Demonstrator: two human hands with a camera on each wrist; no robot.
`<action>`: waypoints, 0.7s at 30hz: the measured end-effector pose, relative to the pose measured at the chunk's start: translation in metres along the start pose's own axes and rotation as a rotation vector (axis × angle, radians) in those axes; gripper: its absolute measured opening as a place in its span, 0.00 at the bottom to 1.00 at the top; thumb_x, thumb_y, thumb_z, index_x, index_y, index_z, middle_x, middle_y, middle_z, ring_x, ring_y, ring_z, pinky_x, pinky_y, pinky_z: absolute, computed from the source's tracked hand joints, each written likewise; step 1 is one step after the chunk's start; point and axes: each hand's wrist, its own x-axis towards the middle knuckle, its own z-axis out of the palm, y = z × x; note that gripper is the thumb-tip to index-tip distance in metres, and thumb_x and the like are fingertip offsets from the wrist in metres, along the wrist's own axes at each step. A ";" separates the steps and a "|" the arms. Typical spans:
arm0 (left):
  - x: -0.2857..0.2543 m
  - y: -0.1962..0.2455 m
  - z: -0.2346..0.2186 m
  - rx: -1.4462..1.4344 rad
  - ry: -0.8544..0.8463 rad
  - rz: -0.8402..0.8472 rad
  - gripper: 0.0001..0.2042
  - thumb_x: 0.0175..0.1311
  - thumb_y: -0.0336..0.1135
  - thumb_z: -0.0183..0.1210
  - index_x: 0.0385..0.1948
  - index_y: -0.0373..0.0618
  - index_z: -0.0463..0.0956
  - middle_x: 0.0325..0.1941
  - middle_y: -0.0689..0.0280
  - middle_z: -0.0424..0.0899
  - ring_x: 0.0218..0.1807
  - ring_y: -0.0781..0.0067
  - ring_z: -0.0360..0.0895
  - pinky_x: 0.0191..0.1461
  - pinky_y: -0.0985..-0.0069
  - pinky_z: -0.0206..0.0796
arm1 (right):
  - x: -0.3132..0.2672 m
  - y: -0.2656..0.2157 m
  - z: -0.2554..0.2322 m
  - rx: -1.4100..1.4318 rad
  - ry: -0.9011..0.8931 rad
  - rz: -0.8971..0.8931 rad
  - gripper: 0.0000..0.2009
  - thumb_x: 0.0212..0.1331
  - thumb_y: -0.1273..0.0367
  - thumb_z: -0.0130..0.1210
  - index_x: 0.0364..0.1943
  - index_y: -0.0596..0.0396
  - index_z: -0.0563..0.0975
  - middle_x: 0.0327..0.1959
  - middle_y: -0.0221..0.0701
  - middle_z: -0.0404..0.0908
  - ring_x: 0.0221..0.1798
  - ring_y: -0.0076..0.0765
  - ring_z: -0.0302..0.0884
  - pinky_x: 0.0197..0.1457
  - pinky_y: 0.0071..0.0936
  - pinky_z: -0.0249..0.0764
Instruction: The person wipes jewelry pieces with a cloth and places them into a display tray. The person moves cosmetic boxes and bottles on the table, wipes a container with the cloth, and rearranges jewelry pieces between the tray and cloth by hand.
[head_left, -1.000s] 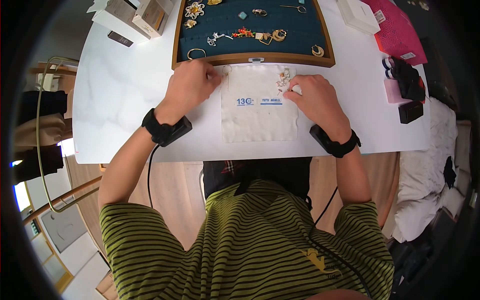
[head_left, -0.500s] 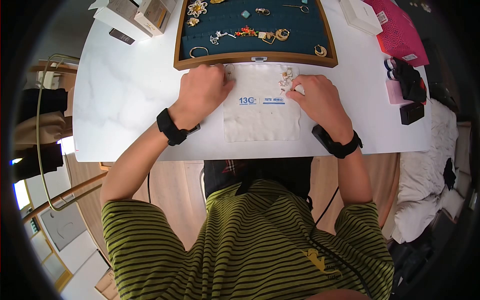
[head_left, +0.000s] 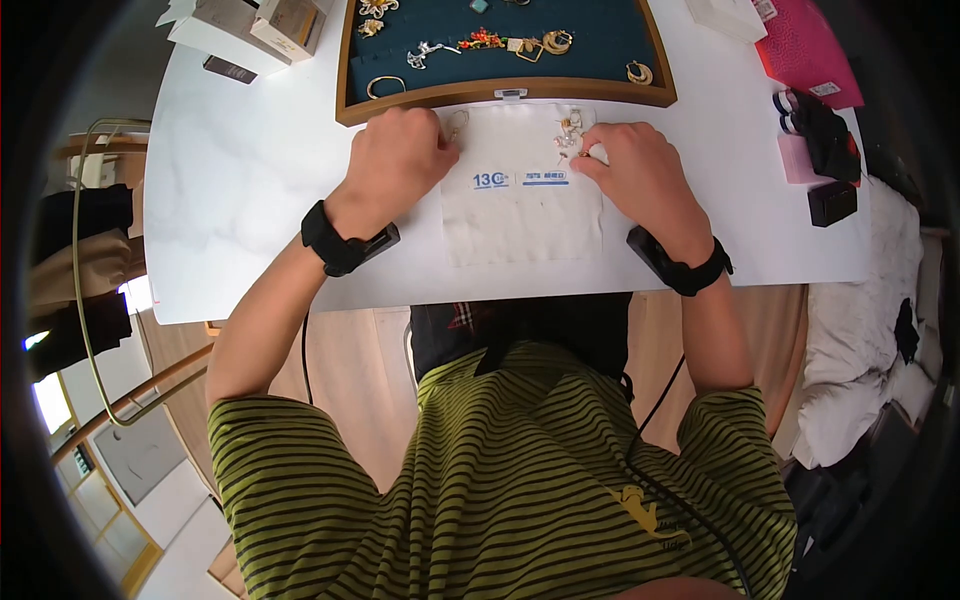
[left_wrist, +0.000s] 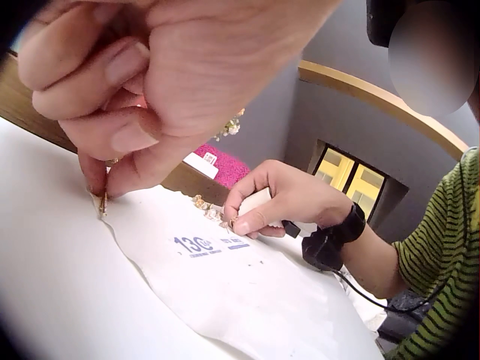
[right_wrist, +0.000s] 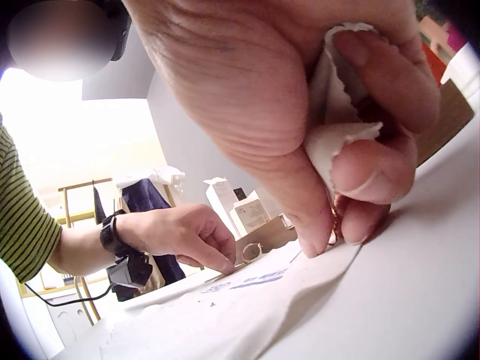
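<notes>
My left hand point(head_left: 400, 155) is at the upper left corner of a white printed cloth point(head_left: 520, 225) lying on the table. Thumb and forefinger pinch a thin gold piece of jewellery point(left_wrist: 103, 204) with a ring-shaped end point(right_wrist: 253, 252). At the cloth's upper right edge, my right hand point(head_left: 645, 180) keeps a crumpled white cloth point(right_wrist: 330, 146) tucked in its curled fingers. Its fingertips pinch a small gold piece of jewellery point(right_wrist: 337, 219), mostly hidden by them. Several small gold and white jewellery pieces point(head_left: 570, 130) lie beside these fingertips.
Just beyond the cloth stands a wooden tray point(head_left: 430, 99) lined in dark green, bearing earrings, brooches and rings. Boxes point(head_left: 225, 35) stand at the back left. A pink package point(head_left: 815, 55) and a small black box point(head_left: 832, 204) lie on the right.
My left hand has moved right and come down over the ring-ended gold piece, which now sits at its fingertips. My right hand stays at the jewellery pile. The head view has shifted slightly.
</notes>
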 end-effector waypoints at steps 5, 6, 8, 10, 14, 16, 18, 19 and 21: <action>-0.002 0.001 -0.001 -0.068 -0.021 -0.013 0.10 0.56 0.36 0.61 0.28 0.37 0.83 0.23 0.53 0.82 0.29 0.55 0.82 0.39 0.69 0.73 | 0.001 0.000 -0.001 -0.009 -0.003 0.012 0.09 0.55 0.66 0.61 0.30 0.58 0.82 0.28 0.42 0.82 0.37 0.48 0.80 0.40 0.42 0.75; -0.003 0.002 -0.002 -0.072 -0.031 -0.025 0.10 0.56 0.36 0.61 0.28 0.37 0.83 0.23 0.53 0.82 0.28 0.56 0.81 0.39 0.70 0.72 | 0.001 0.000 -0.001 0.001 0.002 0.004 0.09 0.55 0.66 0.61 0.30 0.59 0.82 0.28 0.42 0.82 0.37 0.48 0.80 0.40 0.42 0.75; -0.004 0.000 0.000 -0.100 -0.023 -0.028 0.10 0.56 0.36 0.61 0.29 0.36 0.83 0.23 0.53 0.82 0.28 0.56 0.81 0.38 0.70 0.72 | 0.001 0.001 0.001 0.012 0.004 -0.005 0.09 0.55 0.65 0.61 0.30 0.59 0.82 0.28 0.42 0.82 0.37 0.49 0.80 0.40 0.42 0.75; -0.005 -0.001 0.000 -0.128 -0.015 -0.028 0.10 0.56 0.36 0.61 0.29 0.36 0.83 0.23 0.52 0.82 0.28 0.57 0.81 0.37 0.70 0.72 | 0.000 0.002 0.002 -0.008 0.035 -0.021 0.10 0.55 0.65 0.61 0.30 0.59 0.82 0.28 0.42 0.82 0.37 0.49 0.80 0.40 0.42 0.75; -0.016 0.002 0.000 -0.177 -0.017 0.020 0.11 0.57 0.37 0.61 0.30 0.37 0.83 0.24 0.52 0.82 0.26 0.57 0.79 0.35 0.69 0.70 | 0.000 0.003 0.003 -0.019 0.045 -0.041 0.10 0.55 0.65 0.61 0.30 0.59 0.82 0.29 0.42 0.82 0.37 0.49 0.80 0.40 0.42 0.75; -0.021 0.002 0.000 -0.180 -0.011 0.063 0.11 0.58 0.37 0.61 0.30 0.37 0.82 0.24 0.52 0.82 0.25 0.57 0.78 0.35 0.69 0.70 | 0.000 0.001 0.001 -0.020 0.031 -0.021 0.10 0.55 0.65 0.61 0.31 0.58 0.82 0.29 0.42 0.82 0.38 0.48 0.80 0.40 0.42 0.75; -0.022 -0.002 -0.001 -0.173 -0.047 0.110 0.09 0.59 0.36 0.61 0.32 0.39 0.82 0.24 0.54 0.82 0.24 0.58 0.78 0.33 0.70 0.69 | 0.000 0.000 0.000 -0.027 0.025 -0.014 0.10 0.55 0.65 0.61 0.31 0.58 0.82 0.29 0.41 0.82 0.39 0.48 0.80 0.41 0.43 0.75; -0.022 -0.005 -0.002 -0.170 -0.047 0.109 0.09 0.59 0.36 0.61 0.32 0.39 0.82 0.24 0.54 0.82 0.24 0.58 0.78 0.33 0.70 0.69 | 0.000 0.000 0.001 -0.034 0.019 -0.009 0.10 0.55 0.65 0.61 0.31 0.58 0.82 0.29 0.41 0.82 0.39 0.48 0.80 0.41 0.43 0.75; -0.015 -0.017 -0.008 -0.151 0.154 0.105 0.07 0.60 0.34 0.61 0.34 0.41 0.83 0.23 0.56 0.82 0.24 0.58 0.78 0.32 0.71 0.68 | 0.000 0.001 0.003 -0.034 0.040 -0.017 0.10 0.55 0.65 0.61 0.31 0.58 0.82 0.29 0.41 0.82 0.39 0.48 0.79 0.41 0.43 0.75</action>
